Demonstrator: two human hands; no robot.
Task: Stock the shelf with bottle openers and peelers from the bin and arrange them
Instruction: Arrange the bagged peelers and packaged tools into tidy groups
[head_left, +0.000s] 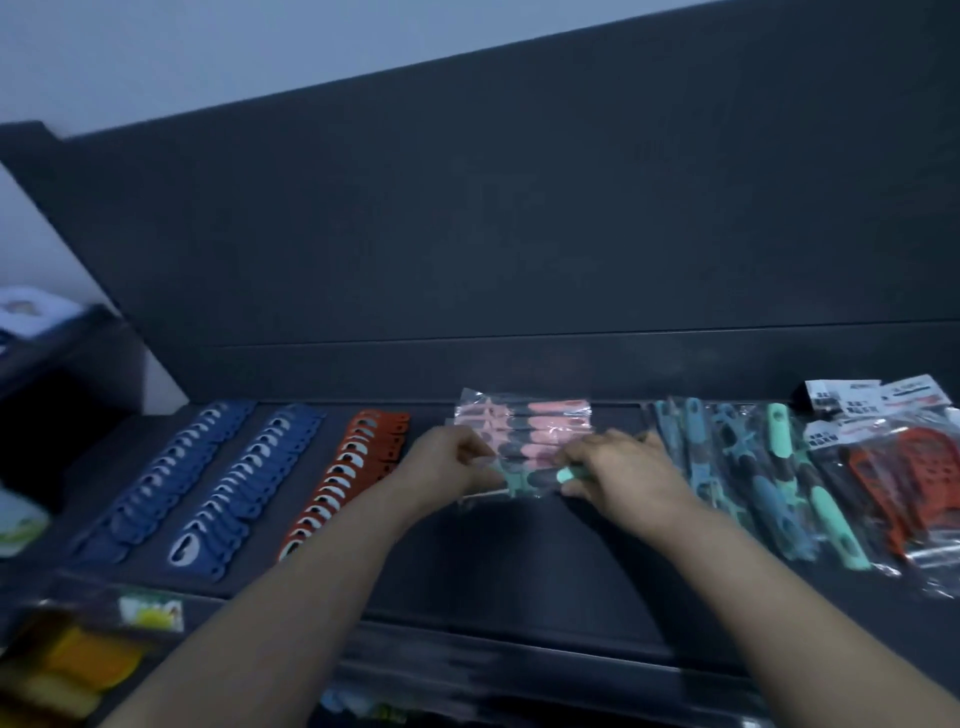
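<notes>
Peeler pack (524, 480): teal, midway along the shelf (519, 561), overlapping the near end of the pink packs (550, 423). Pinched at both ends by left hand (452, 467) and right hand (618, 467), fingers clamped on the wrap, probably to square it with the row. Odd colour here; perhaps belongs with the teal packs (769, 488) just right. Blue openers (171, 483) and orange openers (348, 478) at left, shingled near to far, seemingly for neat display.
</notes>
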